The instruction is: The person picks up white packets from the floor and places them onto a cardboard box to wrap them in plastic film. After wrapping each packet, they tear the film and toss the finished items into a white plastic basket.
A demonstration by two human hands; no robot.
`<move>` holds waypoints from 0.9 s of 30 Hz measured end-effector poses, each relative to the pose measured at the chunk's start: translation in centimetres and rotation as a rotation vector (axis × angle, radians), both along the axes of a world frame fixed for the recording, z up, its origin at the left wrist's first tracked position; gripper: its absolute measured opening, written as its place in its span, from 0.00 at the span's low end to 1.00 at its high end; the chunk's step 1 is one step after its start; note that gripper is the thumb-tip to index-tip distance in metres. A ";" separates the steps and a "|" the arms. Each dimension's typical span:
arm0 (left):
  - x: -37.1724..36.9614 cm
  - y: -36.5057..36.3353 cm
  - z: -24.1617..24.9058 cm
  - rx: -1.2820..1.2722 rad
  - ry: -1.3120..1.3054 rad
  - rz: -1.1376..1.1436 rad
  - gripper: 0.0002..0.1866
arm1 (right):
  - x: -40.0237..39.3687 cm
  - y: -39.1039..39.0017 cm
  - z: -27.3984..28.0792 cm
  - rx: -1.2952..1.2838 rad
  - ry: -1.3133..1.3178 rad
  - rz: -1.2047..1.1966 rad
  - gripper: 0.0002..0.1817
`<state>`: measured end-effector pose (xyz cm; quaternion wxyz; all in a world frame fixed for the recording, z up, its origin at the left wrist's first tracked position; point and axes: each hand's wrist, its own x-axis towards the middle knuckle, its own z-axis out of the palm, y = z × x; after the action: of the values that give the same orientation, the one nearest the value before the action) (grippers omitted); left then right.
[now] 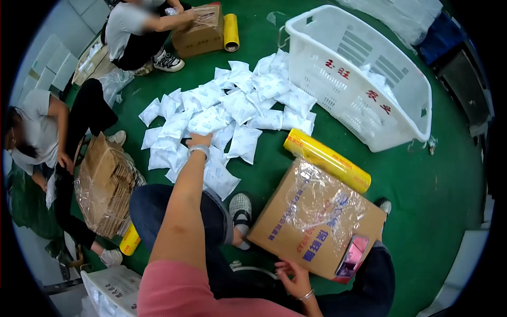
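My left hand [199,140] reaches into a heap of puffy white packets [243,108] on the green floor. Its fingers close on the near edge of one white packet [208,122], their tips partly hidden. My right hand [296,278] hangs at the near edge of a cardboard box [317,222], with its fingers loosely bent and apart and nothing in them. Crinkled clear film covers part of the box top. A phone [353,256] with a pink, shiny face lies at the box's right corner.
A yellow film roll [327,160] lies behind the box. The large white basket [364,119] stands beyond it. Two people sit at left, near flattened cartons [105,185], another cardboard box [198,34] and more yellow rolls [231,33]. A white crate [113,289] is at lower left.
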<state>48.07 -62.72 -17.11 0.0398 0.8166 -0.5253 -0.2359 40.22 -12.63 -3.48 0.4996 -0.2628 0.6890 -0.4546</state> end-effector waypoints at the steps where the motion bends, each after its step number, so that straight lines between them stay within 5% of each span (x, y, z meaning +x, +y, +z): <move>1: 0.0 -1.0 -1.4 -0.080 -0.041 -0.186 0.50 | -0.2 -0.4 0.2 -0.017 -0.008 0.061 0.22; 2: 0.1 -1.8 -1.8 -0.073 -0.035 -0.170 0.50 | -0.3 -0.7 0.3 -0.003 -0.044 0.127 0.23; 4: 0.1 -3.1 -2.9 -0.335 -0.358 -0.734 0.46 | -0.3 -2.2 1.9 0.072 -0.036 0.160 0.22; 7: 0.3 -7.1 -7.8 -0.443 -0.467 -0.776 0.47 | -1.2 -1.3 1.5 0.094 -0.158 0.162 0.23; 13: -0.8 -5.7 -2.3 0.010 -0.382 -0.896 0.49 | -2.4 -2.3 2.3 -0.035 -0.565 -0.212 0.26; 16: -0.6 -5.1 -2.8 0.238 -0.108 -0.917 0.49 | -3.0 -0.8 -0.4 0.048 -0.197 -0.152 0.27; 18: -2.4 -3.5 -0.6 0.386 0.432 -1.013 0.40 | -4.2 -0.9 1.9 0.120 0.183 -0.133 0.28; 20: -6.1 3.6 8.1 0.126 0.583 -1.117 0.34 | -5.4 1.2 2.3 0.230 0.302 -0.179 0.23; 22: -9.2 9.6 13.5 -0.313 0.491 -1.565 0.41 | -6.1 3.9 1.0 0.259 0.280 -0.328 0.15; 27: -14.0 25.3 16.6 -0.645 0.532 -1.971 0.48 | -7.1 5.9 0.9 0.780 0.720 -0.312 0.20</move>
<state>34.03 -37.37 -0.49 0.1589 -0.0945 -0.9653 -0.1846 33.15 -6.71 -2.58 0.2194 -0.0919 0.9644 -0.1159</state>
